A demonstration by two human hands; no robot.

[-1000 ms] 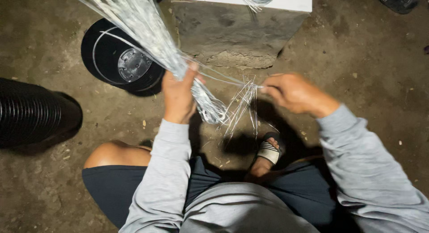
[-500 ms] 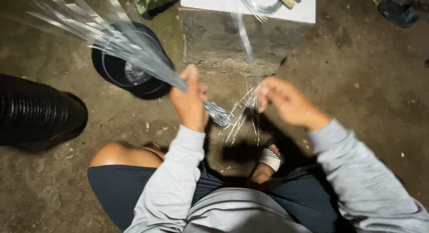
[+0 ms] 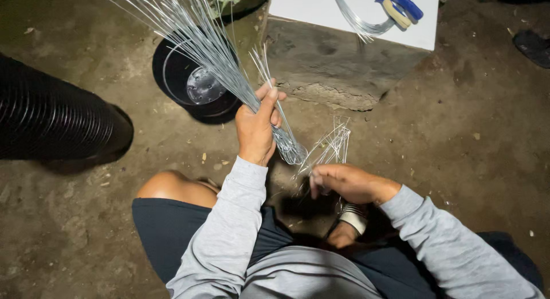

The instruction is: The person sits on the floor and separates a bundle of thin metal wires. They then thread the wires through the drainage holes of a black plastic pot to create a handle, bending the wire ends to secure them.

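Left hand (image 3: 256,129) clamps wire bundle (image 3: 200,41); right hand (image 3: 344,182) pinches loose wire ends (image 3: 329,147). Best: keep left grip tight near fold, pull strands evenly.

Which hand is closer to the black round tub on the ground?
Left. The left hand grips the wire bundle just right of the black tub; the right hand is lower and farther right.

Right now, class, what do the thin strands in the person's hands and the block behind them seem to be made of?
The strands, gripped in the left hand and picked at by the right hand, look like bare metal wire: thin, stiff, silvery, glinting. The block looks like rough grey concrete or stone, pitted and chipped, with a smooth white top, possibly tile or board.
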